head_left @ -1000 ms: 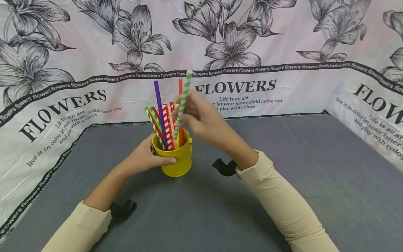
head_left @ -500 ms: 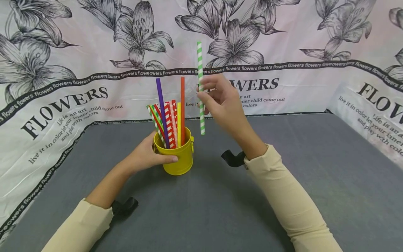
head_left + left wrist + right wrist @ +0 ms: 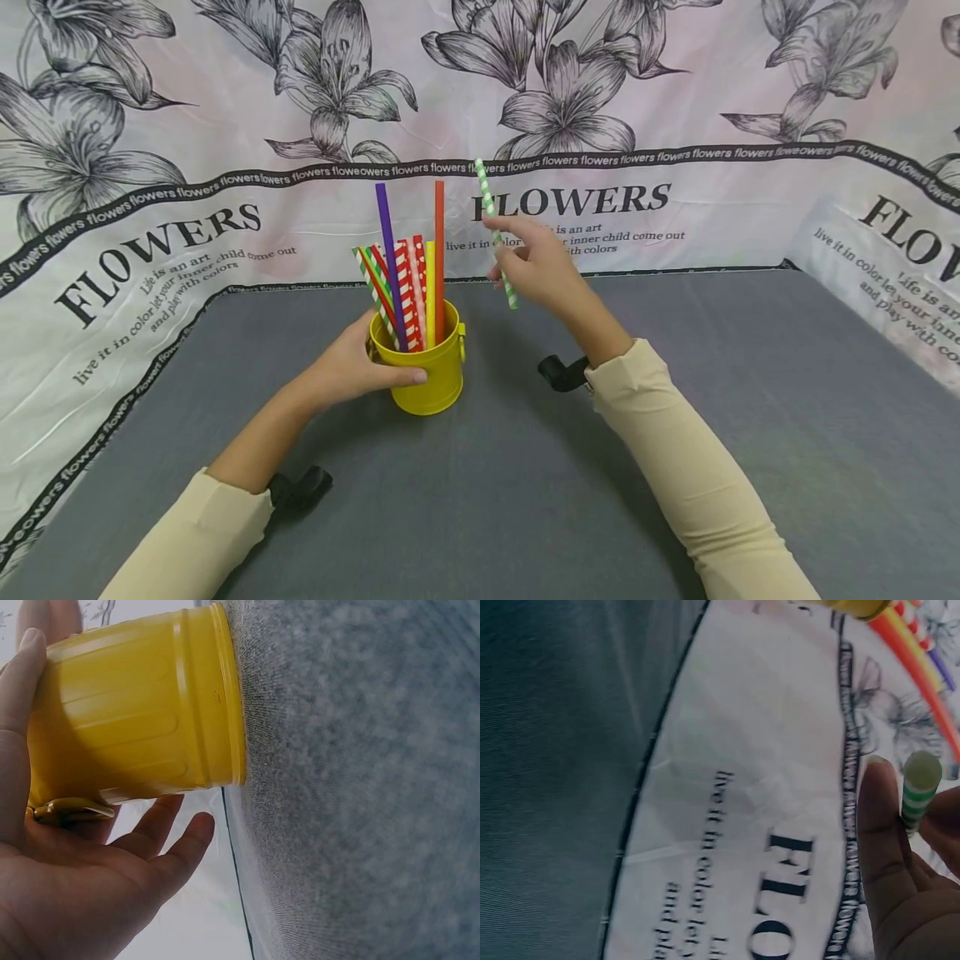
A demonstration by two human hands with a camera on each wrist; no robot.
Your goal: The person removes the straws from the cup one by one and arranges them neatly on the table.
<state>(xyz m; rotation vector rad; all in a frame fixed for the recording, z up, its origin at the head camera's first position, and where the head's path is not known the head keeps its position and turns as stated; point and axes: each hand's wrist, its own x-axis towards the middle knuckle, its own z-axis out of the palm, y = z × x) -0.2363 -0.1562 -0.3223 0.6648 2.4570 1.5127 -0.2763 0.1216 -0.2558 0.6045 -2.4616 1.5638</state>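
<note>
A small yellow metal bucket (image 3: 431, 387) stands on the grey table, holding several straws: a purple one (image 3: 387, 250), an orange one (image 3: 439, 242), a yellow one (image 3: 430, 287) and red-and-white patterned ones (image 3: 406, 292). My left hand (image 3: 348, 362) grips the bucket from its left side, thumb across the front; in the left wrist view the fingers wrap behind the yellow wall (image 3: 127, 705). To the bucket's right and raised above the table, my right hand (image 3: 540, 262) pinches a green-and-white striped straw (image 3: 487, 196). That straw leans, its top to the left. In the right wrist view its open end (image 3: 922, 772) shows between thumb and fingers.
Behind the grey table (image 3: 465, 500) hangs a white cloth (image 3: 315, 225) with black flower drawings and lettering. A black wrist mount (image 3: 300, 492) sits at the left cuff and another black mount (image 3: 561, 373) at the right cuff.
The green-and-white straw has come out of the bucket and moved right in my right hand. It stood upright half a second ago, then lowered and tilted. The left hand keeps its hold.
</note>
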